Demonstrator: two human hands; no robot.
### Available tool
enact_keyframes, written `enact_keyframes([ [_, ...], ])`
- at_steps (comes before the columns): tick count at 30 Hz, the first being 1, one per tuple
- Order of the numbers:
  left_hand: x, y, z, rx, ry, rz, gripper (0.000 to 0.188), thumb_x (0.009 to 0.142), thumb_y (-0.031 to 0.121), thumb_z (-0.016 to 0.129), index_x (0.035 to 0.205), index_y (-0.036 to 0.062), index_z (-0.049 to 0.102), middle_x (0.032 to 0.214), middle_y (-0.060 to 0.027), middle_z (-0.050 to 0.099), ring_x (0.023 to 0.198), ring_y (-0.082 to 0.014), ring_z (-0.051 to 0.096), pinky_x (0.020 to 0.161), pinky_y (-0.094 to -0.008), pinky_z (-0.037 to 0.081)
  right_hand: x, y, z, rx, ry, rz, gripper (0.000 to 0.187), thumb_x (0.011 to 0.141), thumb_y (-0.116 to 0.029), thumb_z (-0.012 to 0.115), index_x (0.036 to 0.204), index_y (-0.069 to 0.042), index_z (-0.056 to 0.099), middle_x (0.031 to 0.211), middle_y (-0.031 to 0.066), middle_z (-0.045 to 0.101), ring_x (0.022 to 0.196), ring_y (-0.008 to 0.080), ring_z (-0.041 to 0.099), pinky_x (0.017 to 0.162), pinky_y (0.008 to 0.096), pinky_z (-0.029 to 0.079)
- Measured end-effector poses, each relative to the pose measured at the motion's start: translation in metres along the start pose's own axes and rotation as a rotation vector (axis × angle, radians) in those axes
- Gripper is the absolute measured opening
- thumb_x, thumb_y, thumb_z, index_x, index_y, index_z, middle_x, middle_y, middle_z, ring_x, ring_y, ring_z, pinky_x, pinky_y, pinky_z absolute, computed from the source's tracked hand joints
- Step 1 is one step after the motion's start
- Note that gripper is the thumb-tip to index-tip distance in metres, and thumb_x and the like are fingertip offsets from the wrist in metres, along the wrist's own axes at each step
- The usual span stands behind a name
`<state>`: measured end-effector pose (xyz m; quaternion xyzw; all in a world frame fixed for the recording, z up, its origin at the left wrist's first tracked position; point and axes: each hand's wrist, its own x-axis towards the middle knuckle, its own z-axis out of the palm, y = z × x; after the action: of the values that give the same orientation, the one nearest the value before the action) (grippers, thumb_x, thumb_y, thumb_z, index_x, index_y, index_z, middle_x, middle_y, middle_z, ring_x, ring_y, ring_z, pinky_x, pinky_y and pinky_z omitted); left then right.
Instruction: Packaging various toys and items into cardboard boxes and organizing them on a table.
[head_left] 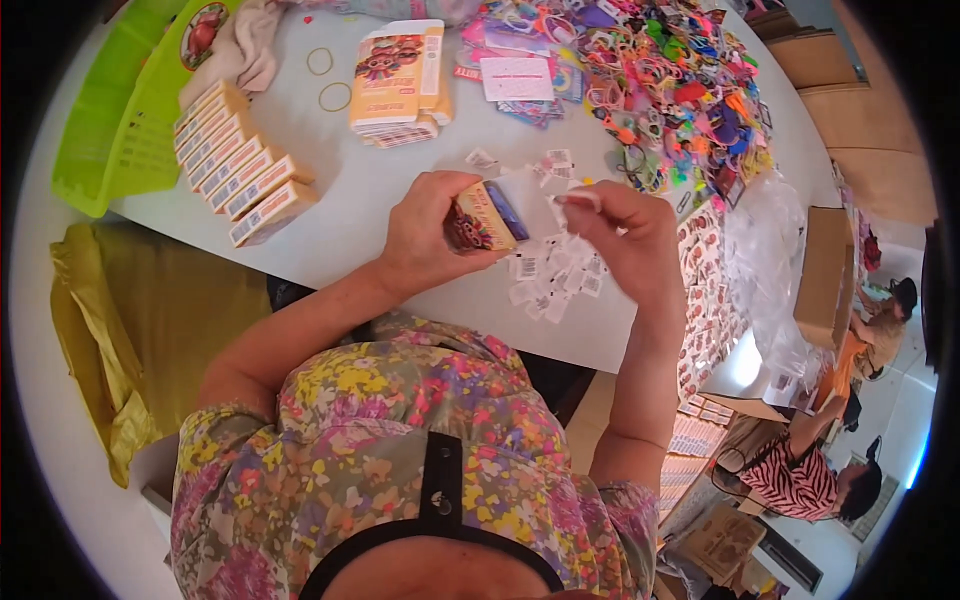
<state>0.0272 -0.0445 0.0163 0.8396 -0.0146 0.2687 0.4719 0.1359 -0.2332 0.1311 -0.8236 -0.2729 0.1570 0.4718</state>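
My left hand (422, 228) is wrapped round a small yellow-orange printed box (476, 222), tilted above the white table. Something dark blue (506, 208) shows at the box's right end. To the right of it, my right hand (638, 238) pinches a small white piece (582, 196) that looks like one of the little packets; its outline is partly hidden by the fingers. A loose pile of small white printed packets (550, 278) lies on the table between and below both hands. The piece and the box are apart.
A row of yellow boxes (240, 165) stands at left beside a green basket (150, 110). Flattened yellow cartons (395, 85) and two rubber bands (335, 96) lie farther back. Colourful trinkets (690, 110) heap at right, near clear plastic (775, 260). Co-workers (800, 475) are beyond.
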Motion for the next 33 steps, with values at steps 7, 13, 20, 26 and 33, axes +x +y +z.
enact_keyframes([
  [7, 0.000, 0.004, 0.002, 0.120, 0.078, 0.147, 0.071, 0.055, 0.018, 0.091, 0.114, 0.0050, 0.053, 0.104, -0.0107, 0.058, 0.092, -0.0270, 0.059, 0.076, -0.0356, 0.052, -0.003, -0.024, 0.035, -0.976, -0.159, -0.208, 0.019, 0.076, -0.021, 0.073, 0.065, -0.007, 0.064, 0.064, 0.0115, 0.063, 0.058, 0.0313, 0.060, 0.053, 0.0376, 0.046],
  [13, 0.000, 0.005, -0.001, 0.105, 0.115, 0.152, 0.072, 0.054, 0.022, 0.090, 0.113, 0.0057, 0.052, 0.104, -0.0110, 0.060, 0.091, -0.0294, 0.059, 0.075, -0.0369, 0.052, -0.012, -0.039, 0.028, -0.680, -0.084, -0.202, 0.020, 0.072, -0.019, 0.078, 0.078, -0.005, 0.066, 0.067, 0.0086, 0.064, 0.060, 0.0253, 0.063, 0.055, 0.0351, 0.047],
  [20, -0.007, 0.002, 0.001, -0.167, 0.080, -0.048, 0.074, 0.064, 0.024, 0.089, 0.122, 0.0034, 0.048, 0.106, -0.0116, 0.060, 0.096, -0.0224, 0.063, 0.082, -0.0321, 0.052, -0.038, 0.007, 0.070, -0.128, 0.214, -0.131, 0.050, 0.074, -0.010, 0.082, 0.114, -0.001, 0.054, 0.096, 0.0066, 0.065, 0.080, 0.0152, 0.064, 0.066, 0.0265, 0.053],
  [26, -0.009, 0.012, -0.010, -0.273, -0.164, -0.023, 0.059, 0.083, 0.009, 0.074, 0.131, 0.0013, 0.041, 0.110, -0.0121, 0.061, 0.095, -0.0187, 0.066, 0.080, -0.0307, 0.055, -0.043, 0.022, 0.072, 0.439, 0.342, 0.051, 0.046, 0.079, -0.002, 0.077, 0.116, -0.001, 0.049, 0.088, 0.0058, 0.061, 0.081, 0.0117, 0.062, 0.070, 0.0253, 0.054],
  [33, -0.032, 0.020, -0.013, -0.452, -0.282, -0.203, 0.061, 0.084, 0.001, 0.070, 0.135, 0.0017, 0.036, 0.120, -0.0171, 0.056, 0.103, -0.0242, 0.064, 0.083, -0.0332, 0.056, -0.078, 0.052, 0.082, 0.284, 0.335, -0.134, 0.039, 0.084, -0.004, 0.072, 0.119, -0.002, 0.058, 0.101, 0.0076, 0.064, 0.086, 0.0132, 0.065, 0.077, 0.0278, 0.055],
])
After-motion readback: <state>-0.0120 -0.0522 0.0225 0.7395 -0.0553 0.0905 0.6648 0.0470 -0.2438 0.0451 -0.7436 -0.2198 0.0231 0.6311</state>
